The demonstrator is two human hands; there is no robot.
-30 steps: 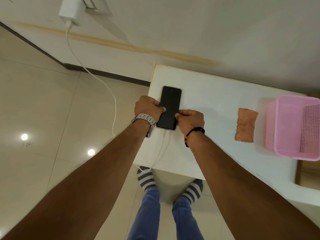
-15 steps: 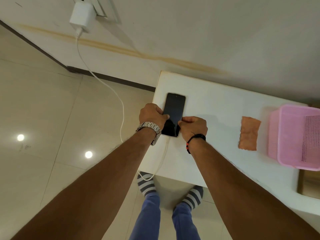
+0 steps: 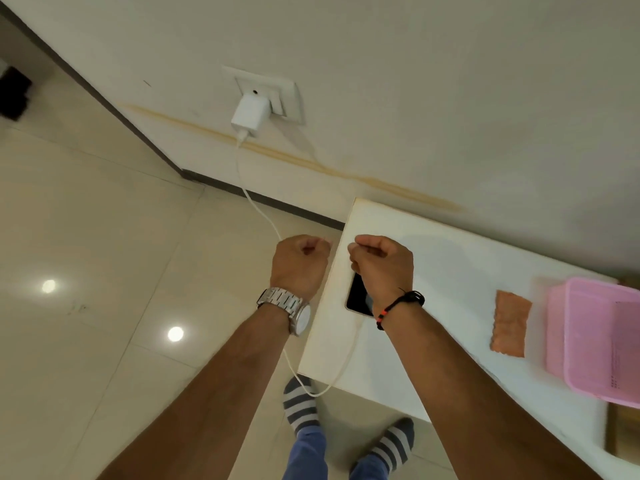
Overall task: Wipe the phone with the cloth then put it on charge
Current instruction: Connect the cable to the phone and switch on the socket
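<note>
Both of my hands are up off the table, fingers curled into loose fists and holding nothing that I can see. My left hand (image 3: 300, 261) hangs over the floor just past the table's left edge; my right hand (image 3: 382, 265) hovers above the far end of the phone (image 3: 358, 299), hiding most of it. Whether the right one brushes the phone underneath, I cannot tell.

That phone lies flat, screen up and dark, near the left edge of the table (image 3: 450, 271). A white cable (image 3: 258, 209) runs down from the charger (image 3: 248, 114) in the wall socket (image 3: 273, 95), passes behind my left wrist, loops below the table's near corner and climbs across the top toward the phone's near end. My right wrist covers the spot where plug would meet port, so I cannot see the joint itself.

As for progress, the cloth (image 3: 510, 327) sits well apart to the right, just beside the pink basket (image 3: 595, 341), flat and out of my hands, so I judge the wiping finished. With the cable leading straight to the phone and nothing held, I reckon the charging step is done or nearly so. What may be left is only to check that the plug is fully seated; the dark screen gives no sign of charging either way.
</note>
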